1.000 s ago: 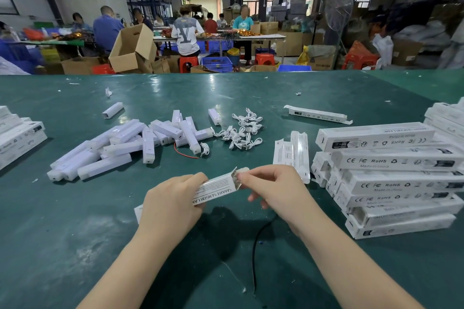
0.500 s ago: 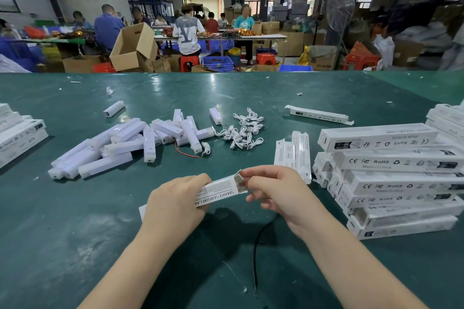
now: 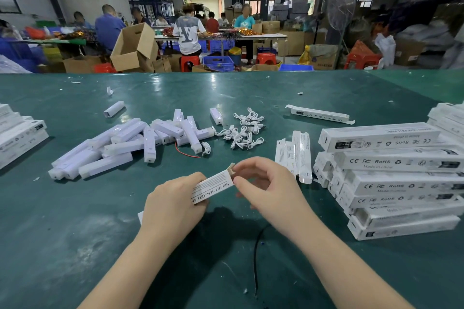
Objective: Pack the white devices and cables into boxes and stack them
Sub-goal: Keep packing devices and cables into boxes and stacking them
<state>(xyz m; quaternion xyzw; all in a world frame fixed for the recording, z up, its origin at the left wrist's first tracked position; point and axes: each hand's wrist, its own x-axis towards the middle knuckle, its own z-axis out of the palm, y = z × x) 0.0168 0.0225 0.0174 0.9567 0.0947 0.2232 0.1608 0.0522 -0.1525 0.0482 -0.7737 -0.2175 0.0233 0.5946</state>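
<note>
Head view: both hands (image 3: 175, 204) grip box (image 3: 213, 187).

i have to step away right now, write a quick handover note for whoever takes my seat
Left hand: grips the box in progress around its middle, held above the green table.
Right hand: fingers pinch the flap at the box's open end; the grip looks mid-closure, flap not yet tucked.
Done: a stack of packed boxes on the right.
Left: a pile of loose white devices on the left, coiled white cables in the centre, flat unfolded boxes beside the stack, and one lone box further back.
Next: probably close this flap and add the box to the stack.
</note>
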